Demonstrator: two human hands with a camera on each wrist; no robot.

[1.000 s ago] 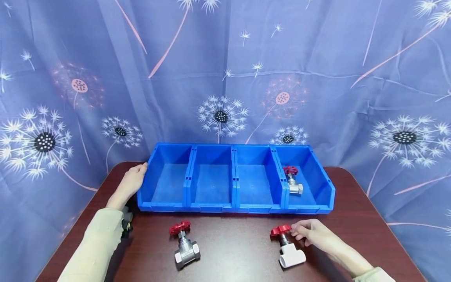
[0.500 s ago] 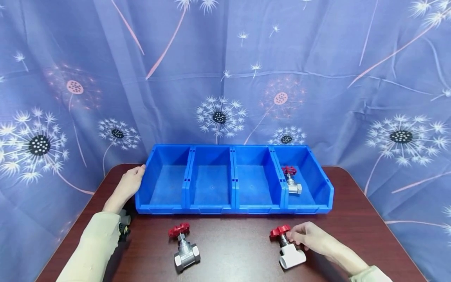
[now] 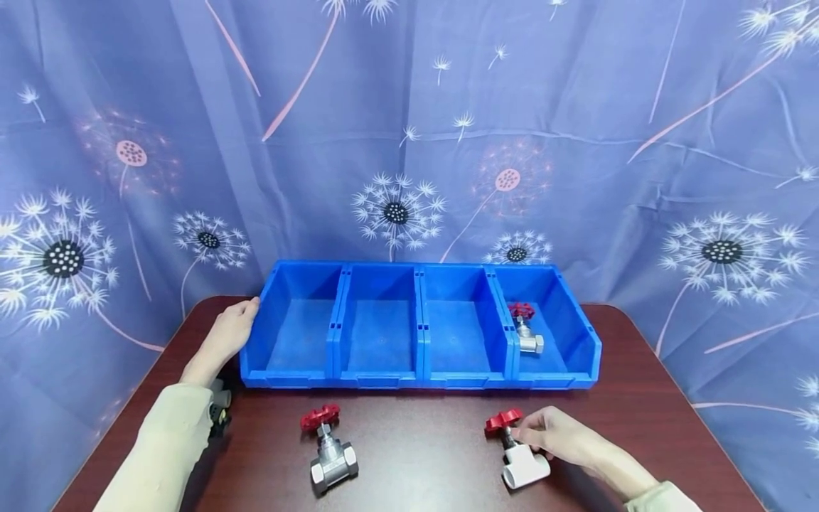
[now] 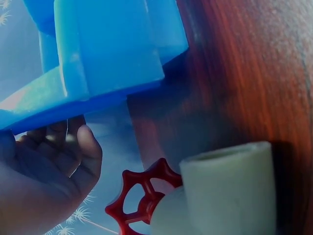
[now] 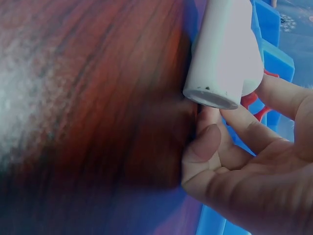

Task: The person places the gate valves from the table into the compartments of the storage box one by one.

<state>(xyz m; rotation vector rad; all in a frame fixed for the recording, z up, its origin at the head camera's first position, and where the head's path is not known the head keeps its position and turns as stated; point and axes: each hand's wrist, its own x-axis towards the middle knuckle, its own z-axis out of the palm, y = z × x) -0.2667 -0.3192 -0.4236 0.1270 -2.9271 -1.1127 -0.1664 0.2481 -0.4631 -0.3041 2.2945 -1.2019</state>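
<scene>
In the head view my right hand (image 3: 559, 437) pinches a white valve (image 3: 526, 467) with a red handwheel (image 3: 503, 421), its fingers at the stem below the wheel. The valve stands on the table; its pale pipe body (image 5: 220, 58) is close in the right wrist view. My left hand (image 3: 225, 333) rests against the outer left wall of a blue four-part bin (image 3: 422, 380), its fingers (image 4: 89, 147) loosely bent. A metal valve (image 3: 334, 462) with a red handwheel lies left of centre. Another metal valve (image 3: 527, 338) sits in the bin's rightmost compartment.
A pale valve (image 4: 230, 196) with a red wheel is close to the left wrist camera. Under the left sleeve in the head view a dark object (image 3: 220, 416) is partly hidden. A patterned blue curtain (image 3: 397, 107) hangs behind the brown table (image 3: 416, 427).
My right fingers have moved from the handwheel's right edge in and down to the stem of the white valve. The head view has shifted slightly. The left hand stays at the bin.
</scene>
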